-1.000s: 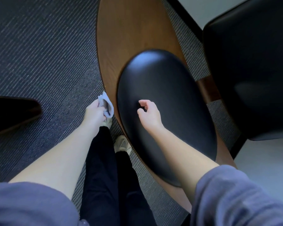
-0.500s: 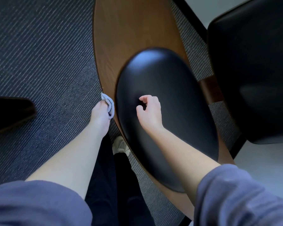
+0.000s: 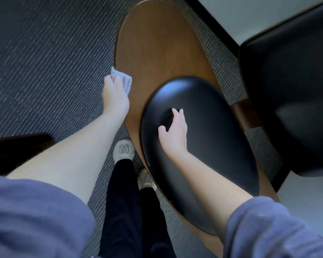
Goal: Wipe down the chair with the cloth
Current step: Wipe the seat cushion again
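The chair [image 3: 157, 43], a brown wooden shell bearing a black cushion [image 3: 213, 155], is seen from above. A pale cloth [image 3: 126, 81] is gripped by the left hand [image 3: 115, 96] and held against the chair's left wooden edge. The right hand [image 3: 175, 132], fingers loosely spread, is rested on the cushion. Striped carpet [image 3: 45, 62] is spread left of the chair.

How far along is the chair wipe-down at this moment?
Done: nothing provable; neither wood nor cushion shows wipe marks. In hand: the left hand grips the cloth against the left edge of the chair's wooden shell, while the right hand lies open on the black cushion, apparently steadying it. Left: likely the rest of the wood and the cushion, though that is a guess.
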`<state>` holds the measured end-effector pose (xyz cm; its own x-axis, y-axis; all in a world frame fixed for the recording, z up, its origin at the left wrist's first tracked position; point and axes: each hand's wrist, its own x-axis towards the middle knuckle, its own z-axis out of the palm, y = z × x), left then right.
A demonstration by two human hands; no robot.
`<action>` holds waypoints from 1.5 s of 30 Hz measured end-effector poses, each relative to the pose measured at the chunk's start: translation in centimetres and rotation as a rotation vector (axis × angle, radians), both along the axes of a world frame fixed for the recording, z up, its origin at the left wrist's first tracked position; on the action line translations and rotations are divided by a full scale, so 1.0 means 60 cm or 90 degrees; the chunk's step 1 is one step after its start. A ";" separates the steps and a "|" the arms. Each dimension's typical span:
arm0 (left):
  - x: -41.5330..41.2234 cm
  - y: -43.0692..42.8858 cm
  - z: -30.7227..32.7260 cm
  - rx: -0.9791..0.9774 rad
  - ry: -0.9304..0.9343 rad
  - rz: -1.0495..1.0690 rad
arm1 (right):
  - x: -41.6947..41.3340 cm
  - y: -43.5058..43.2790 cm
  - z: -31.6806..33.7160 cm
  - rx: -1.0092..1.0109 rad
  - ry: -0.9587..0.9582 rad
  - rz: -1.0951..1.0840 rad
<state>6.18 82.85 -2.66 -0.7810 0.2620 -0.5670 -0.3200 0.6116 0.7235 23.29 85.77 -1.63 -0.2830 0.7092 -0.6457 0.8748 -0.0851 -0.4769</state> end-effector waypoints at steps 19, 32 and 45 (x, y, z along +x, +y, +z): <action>-0.151 0.271 0.080 -0.351 0.476 -0.661 | 0.013 0.091 -0.009 -0.022 0.052 -0.091; -0.080 0.401 -0.011 -0.392 0.691 -1.013 | 0.103 0.143 -0.089 -0.031 -0.119 0.047; 0.068 0.490 -0.104 -0.438 0.587 -1.211 | 0.248 0.123 -0.151 0.051 -0.275 -0.004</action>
<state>10.24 112.24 -8.88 0.0500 0.7897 -0.6114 0.9812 -0.1532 -0.1176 38.18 93.18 -10.72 0.0053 0.7630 -0.6464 0.9950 -0.0684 -0.0726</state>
